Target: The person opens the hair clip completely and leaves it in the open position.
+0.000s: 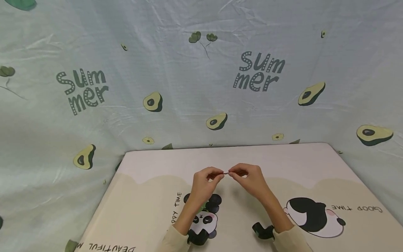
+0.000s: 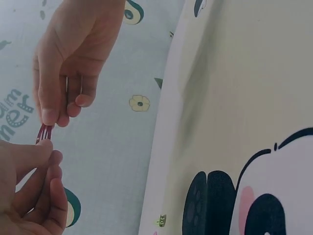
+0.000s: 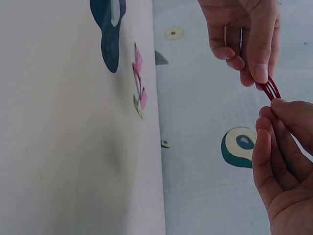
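Observation:
A small dark red hair clip [image 3: 271, 88], slim and slightly bowed with narrow slits along it, is held up between both hands above the table. My left hand [image 1: 203, 183] pinches one end between thumb and fingertips. The opposite end is pinched the same way by my right hand [image 1: 252, 178]. In the left wrist view only the middle of the clip [image 2: 44, 132] shows, since fingertips cover both ends. The other fingers of each hand curl loosely below the pinch.
Below the hands lies a table [image 1: 151, 210] with a printed cover of a panda, a dog and lettering. A hanging cloth [image 1: 182, 70] with avocado prints rises behind its far edge. Black curved wrist mounts [image 1: 199, 238] sit at both sleeves.

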Demonstrator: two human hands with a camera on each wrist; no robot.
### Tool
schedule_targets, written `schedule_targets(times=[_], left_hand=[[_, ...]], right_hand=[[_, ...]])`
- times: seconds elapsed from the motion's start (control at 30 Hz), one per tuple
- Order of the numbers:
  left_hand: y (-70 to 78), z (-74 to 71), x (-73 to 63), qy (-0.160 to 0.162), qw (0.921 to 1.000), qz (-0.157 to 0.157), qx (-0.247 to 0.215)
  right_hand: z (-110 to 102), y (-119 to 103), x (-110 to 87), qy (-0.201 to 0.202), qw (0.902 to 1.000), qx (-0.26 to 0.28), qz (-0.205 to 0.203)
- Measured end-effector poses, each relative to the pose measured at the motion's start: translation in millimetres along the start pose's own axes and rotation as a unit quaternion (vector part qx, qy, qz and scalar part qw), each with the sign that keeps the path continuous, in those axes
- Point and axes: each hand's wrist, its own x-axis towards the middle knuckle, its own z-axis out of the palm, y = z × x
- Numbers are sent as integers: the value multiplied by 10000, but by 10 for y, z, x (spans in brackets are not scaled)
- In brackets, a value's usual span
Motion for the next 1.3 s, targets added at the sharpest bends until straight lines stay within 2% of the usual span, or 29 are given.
schedule_targets(times=[0.13,0.37,0.5,0.73,0.93,1.1,1.3], left_hand=[[4,-18,-5,122,9998,78,143],[-13,4,-13,132,9947,385,946],[-7,-5,-23,256,9920,489,1140],[6,-30,9,313,9884,804,1250],[-19,-31,12,425,9869,1050,1145],[-44,-8,17,687,9817,1392,1100],[-40,-1,13,993,9758,1596,1119]], right_hand=[[13,-27,20,69,9997,-169,-157],[7,-35,-22,-11,9994,-332,-28],[-2,-39,-19,-51,9991,-400,-94],[-11,-60,9,156,9983,-512,-251],[16,-77,5,250,9972,-648,-261],[26,-81,9,387,9954,-790,-377],[37,-110,0,488,9936,-860,-548]])
